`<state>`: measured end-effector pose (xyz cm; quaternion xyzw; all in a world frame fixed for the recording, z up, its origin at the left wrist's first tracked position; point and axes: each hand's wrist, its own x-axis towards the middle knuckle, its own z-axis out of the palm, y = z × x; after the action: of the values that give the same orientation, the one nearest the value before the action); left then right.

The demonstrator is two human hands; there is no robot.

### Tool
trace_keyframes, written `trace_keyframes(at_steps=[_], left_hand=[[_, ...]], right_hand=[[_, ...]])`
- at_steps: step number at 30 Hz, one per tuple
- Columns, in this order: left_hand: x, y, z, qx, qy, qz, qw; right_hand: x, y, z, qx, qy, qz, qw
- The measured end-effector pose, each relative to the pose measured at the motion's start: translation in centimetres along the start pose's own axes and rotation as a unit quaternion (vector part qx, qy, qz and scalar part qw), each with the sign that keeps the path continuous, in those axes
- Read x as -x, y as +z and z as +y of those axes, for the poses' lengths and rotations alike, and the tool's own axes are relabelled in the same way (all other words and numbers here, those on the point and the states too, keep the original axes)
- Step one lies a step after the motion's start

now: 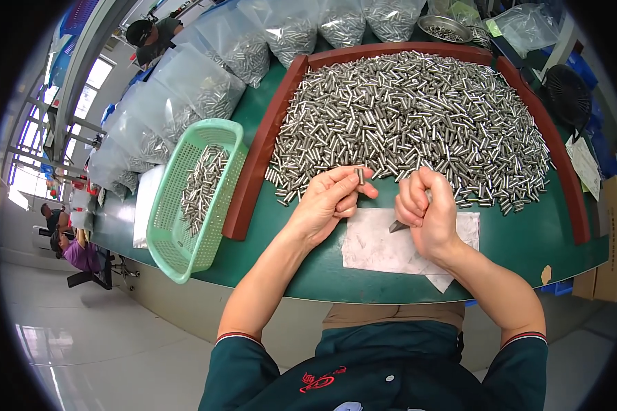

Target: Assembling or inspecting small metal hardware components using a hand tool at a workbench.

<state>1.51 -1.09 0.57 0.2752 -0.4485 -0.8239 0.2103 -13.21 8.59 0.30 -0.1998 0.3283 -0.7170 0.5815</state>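
My left hand (pixel 325 205) pinches a short shiny metal pin (pixel 361 177) upright between thumb and forefinger. Close by on the right, my right hand (pixel 430 216) is curled into a fist around a slim dark tool; only its grey tip (pixel 396 226) sticks out toward the left, the rest hidden by the fingers. Under the hands lies a smudged white cloth (pixel 370 250) on the green tabletop (pixel 301 264). Just beyond the hands spreads a large heap of loose metal pins (pixel 411 116), hemmed in by a dark red wooden border (pixel 259 161).
Left of the border stands a light green plastic basket (pixel 161 219) partly filled with pins. Clear bags of pins (pixel 212 92) line the table's left and far sides. A metal bowl (pixel 445 31) sits at the back, a black fan (pixel 567 96) at right. Other people (pixel 82 253) are off to the left.
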Motion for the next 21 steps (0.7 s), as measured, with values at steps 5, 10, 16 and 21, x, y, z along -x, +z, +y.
trace_keyframes(at_steps=[5,10,16,21], left_hand=[[0.05,0.15,-0.04,0.020,-0.009,0.008,1.000],[0.09,-0.16,-0.56,-0.111,0.050,0.030,0.992],[0.20,0.38,-0.42,-0.166,0.068,0.041,0.983],[0.27,0.59,-0.40,-0.199,0.071,0.051,0.976]], right_hand=[[-0.05,0.03,0.05,0.001,-0.002,0.005,1.000],[-0.03,0.20,-0.05,-0.001,-0.002,0.004,1.000],[0.00,0.14,-0.07,0.001,-0.005,0.004,1.000],[-0.02,0.09,-0.05,0.000,-0.005,0.000,1.000]])
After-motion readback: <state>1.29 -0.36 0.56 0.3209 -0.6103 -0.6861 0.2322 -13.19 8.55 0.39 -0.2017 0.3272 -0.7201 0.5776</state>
